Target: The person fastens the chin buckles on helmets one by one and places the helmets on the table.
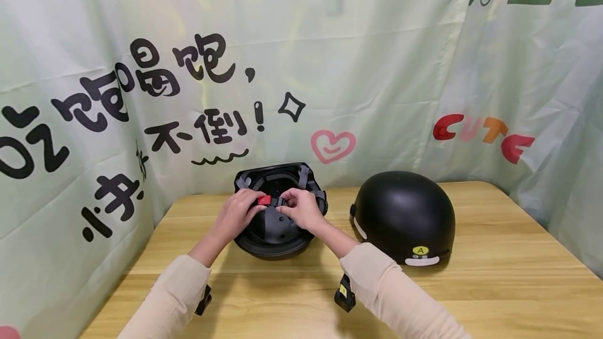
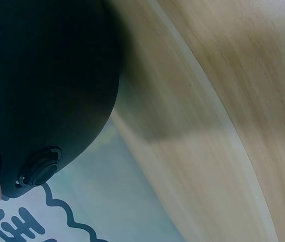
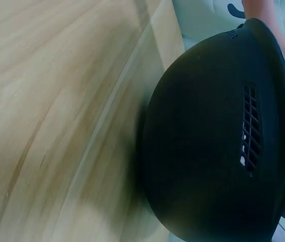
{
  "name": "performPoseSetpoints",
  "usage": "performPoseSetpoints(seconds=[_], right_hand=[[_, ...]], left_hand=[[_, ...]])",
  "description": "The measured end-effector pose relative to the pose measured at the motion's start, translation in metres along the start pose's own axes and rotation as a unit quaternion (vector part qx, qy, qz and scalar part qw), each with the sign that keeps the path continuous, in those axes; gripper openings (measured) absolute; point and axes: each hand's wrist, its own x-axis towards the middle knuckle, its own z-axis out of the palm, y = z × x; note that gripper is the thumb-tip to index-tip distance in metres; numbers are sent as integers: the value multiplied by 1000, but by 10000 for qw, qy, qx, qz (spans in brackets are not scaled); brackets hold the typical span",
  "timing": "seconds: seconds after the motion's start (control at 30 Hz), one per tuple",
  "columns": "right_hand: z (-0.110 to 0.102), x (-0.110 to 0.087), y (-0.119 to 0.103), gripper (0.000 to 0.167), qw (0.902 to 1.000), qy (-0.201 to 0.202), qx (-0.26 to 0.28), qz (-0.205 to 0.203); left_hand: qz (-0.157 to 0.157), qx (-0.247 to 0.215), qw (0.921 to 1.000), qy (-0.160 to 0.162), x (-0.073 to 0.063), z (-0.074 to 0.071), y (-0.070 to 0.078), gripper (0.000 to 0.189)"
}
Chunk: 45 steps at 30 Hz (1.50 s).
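A black helmet (image 1: 278, 251) lies upside down on the table, its padded inside and grey straps facing up. Over its opening, my left hand (image 1: 235, 212) pinches the red buckle (image 1: 264, 200) of the chin strap between thumb and fingers. From the other side my right hand (image 1: 305, 210) pinches the black strap end (image 1: 281, 202), close beside the red piece. Whether the two buckle parts are joined, I cannot tell. The right wrist view has the helmet's dark outer shell (image 3: 203, 131) with a mesh vent (image 3: 251, 130); the left wrist view has a round side knob (image 2: 42, 167).
To the right stands a second black helmet (image 1: 405, 213), dome up, with a yellow "A" sticker (image 1: 421, 250) and a white patch. Both helmets sit on a wood-grain table (image 1: 282, 307). Behind the table hangs a pale green printed cloth (image 1: 377, 67).
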Motion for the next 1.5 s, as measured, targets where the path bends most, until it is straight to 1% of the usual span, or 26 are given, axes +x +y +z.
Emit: performPoseSetpoints(seconds=[0.13,0.2,0.37,0.47,0.57,0.6,0.67,0.87,1.03,1.2,1.3,1.5], right_hand=[[1,-1,3,17,9974,-14,-407,-592],[1,-1,3,18,9950,-59,-581,-806],[0,-1,3,18,9899,-183,-952,-1030],[-2,-2,4,21,9820,-352,-1301,-1324],[-3,-2,5,24,9727,-516,-1586,-1614],[-3,-2,5,24,9703,-555,-1656,-1672],[-3,-2,5,23,9695,-595,-1678,-1687],[-3,-1,7,23,9717,-715,-1581,-1603],[-3,-1,7,23,9718,-705,-1580,-1600],[-2,-1,6,21,9683,-659,-1628,-1778],[-1,-1,6,21,9640,-639,-1718,-1929],[-1,-3,5,22,9533,-588,-1932,-2245]], left_hand=[[-48,-61,9999,-115,-2,-1,0,29],[-72,-83,9998,-146,-4,0,-1,30],[-244,-88,9992,-316,-3,1,1,31],[-438,-122,9975,-538,-1,-2,3,29],[-553,-149,9954,-765,-1,-5,4,28],[-583,-165,9947,-831,-1,-6,4,27],[-617,-176,9936,-925,-2,-7,4,26],[-750,-264,9904,-1127,-2,-7,3,24],[-725,-358,9904,-1124,-2,-7,3,24],[-701,-332,9906,-1127,-3,-6,2,24],[-664,-409,9913,-1059,-4,-6,1,23],[-551,-613,9933,-813,-7,-5,-1,23]])
